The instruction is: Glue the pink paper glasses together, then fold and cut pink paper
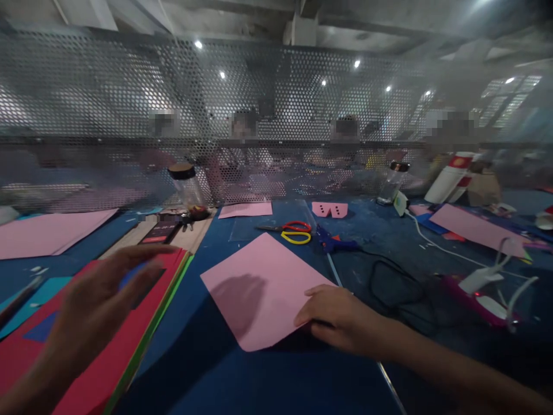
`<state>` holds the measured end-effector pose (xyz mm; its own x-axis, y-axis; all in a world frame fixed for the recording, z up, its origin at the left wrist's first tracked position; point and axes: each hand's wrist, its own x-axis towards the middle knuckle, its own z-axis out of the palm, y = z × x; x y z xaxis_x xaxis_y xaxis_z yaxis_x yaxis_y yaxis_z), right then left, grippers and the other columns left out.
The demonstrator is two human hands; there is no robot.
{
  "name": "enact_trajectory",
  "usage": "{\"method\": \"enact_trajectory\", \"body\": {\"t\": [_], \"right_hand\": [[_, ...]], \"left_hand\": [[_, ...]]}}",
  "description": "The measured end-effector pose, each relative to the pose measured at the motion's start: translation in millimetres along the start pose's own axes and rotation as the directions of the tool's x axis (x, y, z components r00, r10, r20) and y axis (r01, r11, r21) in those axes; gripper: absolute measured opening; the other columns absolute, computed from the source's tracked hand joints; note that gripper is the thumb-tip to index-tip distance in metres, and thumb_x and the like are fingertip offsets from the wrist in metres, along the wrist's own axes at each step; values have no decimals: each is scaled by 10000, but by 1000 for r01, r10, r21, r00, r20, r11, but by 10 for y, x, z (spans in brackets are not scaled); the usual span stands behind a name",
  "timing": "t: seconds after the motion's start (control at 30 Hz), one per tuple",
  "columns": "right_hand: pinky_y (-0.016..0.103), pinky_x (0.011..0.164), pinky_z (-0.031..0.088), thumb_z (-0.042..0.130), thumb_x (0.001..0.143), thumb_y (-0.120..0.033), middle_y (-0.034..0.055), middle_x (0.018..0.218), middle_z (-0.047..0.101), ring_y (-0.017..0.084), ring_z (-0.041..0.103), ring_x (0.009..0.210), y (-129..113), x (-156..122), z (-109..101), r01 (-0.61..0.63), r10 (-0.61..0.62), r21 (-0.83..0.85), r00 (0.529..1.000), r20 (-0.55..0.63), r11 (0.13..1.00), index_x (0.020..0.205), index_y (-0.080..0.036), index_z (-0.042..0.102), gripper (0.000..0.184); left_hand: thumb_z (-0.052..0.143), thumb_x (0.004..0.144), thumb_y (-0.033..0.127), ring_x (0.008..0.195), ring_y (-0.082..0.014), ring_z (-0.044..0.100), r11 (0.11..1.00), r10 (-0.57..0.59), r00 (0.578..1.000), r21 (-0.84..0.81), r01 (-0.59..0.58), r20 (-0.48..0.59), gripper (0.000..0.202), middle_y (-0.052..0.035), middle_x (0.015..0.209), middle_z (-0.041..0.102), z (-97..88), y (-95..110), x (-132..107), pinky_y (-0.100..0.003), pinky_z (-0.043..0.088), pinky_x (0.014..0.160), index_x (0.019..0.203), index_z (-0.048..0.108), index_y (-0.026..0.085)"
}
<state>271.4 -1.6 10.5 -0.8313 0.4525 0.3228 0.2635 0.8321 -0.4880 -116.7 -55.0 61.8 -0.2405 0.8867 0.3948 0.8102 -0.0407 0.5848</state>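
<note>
Blue table (345, 380): scissors (280, 229), glue gun (328, 237) beyond pink sheet (276, 268); right hand (337, 316) gripping its edge; left hand (101, 294) loosely curved, unclenched.

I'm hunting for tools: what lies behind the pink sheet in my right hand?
Scissors and a blue glue gun; farther back, a pink cutout with black marks and another pink sheet. What the near sheet covers cannot be seen.

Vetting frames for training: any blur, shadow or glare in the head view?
Head view: left hand looks soft; a dark shadow falls across the pink paper; ceiling lights show as bright spots; background through the mesh screen is hazy.
</note>
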Motion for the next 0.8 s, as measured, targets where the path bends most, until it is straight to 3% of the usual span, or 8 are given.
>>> {"method": "enact_trajectory", "body": {"t": [0.07,0.2,0.23,0.33,0.5,0.67,0.73,0.8], "right_hand": [[372,1090,447,564,930,-104,15,979,780,163,716,957,-4,5,-2,-14,15,36,1000,-17,999,1072,-217,714,235],[346,1044,481,564,936,-106,31,985,778,176,712,985,-24,14,-7,-11,15,87,999,-50,996,1096,-207,725,248],[336,1037,484,574,939,-113,30,979,779,175,714,977,-27,15,-1,-5,10,95,998,-59,995,1091,-205,728,234],[307,1006,493,604,975,-185,28,937,777,166,720,918,-22,18,19,4,4,101,997,-80,995,1055,-193,737,156],[284,939,482,619,998,-305,47,949,764,176,700,937,51,14,12,-20,29,91,995,-97,996,1033,-173,727,174],[254,781,448,585,1015,-342,30,908,741,167,661,860,134,2,34,-161,164,65,985,-44,985,953,-186,702,205],[258,735,423,575,1017,-381,17,857,720,164,636,804,146,4,53,-243,244,30,969,-43,970,879,-189,672,255],[261,717,400,556,1023,-392,2,802,687,156,603,752,148,12,65,-299,299,-4,953,-49,954,789,-192,616,314]], "left_hand": [[583,891,580,1201,-337,639,983,181,956,-11,-183,232,420,12,1323,686,99,98,-150,-458,571,923,1265,632,396],[801,747,542,1142,-336,680,865,485,727,-143,-481,487,735,-45,1335,686,460,323,-439,-444,598,905,1409,505,429],[803,748,540,1123,-335,686,845,512,698,-151,-513,501,705,-63,1305,700,550,364,-483,-444,596,904,1386,536,400],[589,955,385,896,-254,732,832,517,659,-140,-537,546,174,-53,994,765,738,409,-541,-360,600,764,1067,697,308],[503,986,370,647,-190,690,870,465,743,-92,-485,481,235,-27,774,725,721,392,-560,-277,532,571,889,685,258],[457,1007,449,577,-141,651,962,224,805,8,-273,550,352,28,663,680,696,454,-589,-208,481,534,774,606,231],[454,1007,449,560,-147,651,962,211,833,45,-271,512,295,38,651,674,739,449,-569,-211,484,514,884,615,234],[488,992,441,697,-187,716,934,294,885,88,-346,360,282,-12,841,744,770,436,-542,-253,552,591,1137,596,224]]}}
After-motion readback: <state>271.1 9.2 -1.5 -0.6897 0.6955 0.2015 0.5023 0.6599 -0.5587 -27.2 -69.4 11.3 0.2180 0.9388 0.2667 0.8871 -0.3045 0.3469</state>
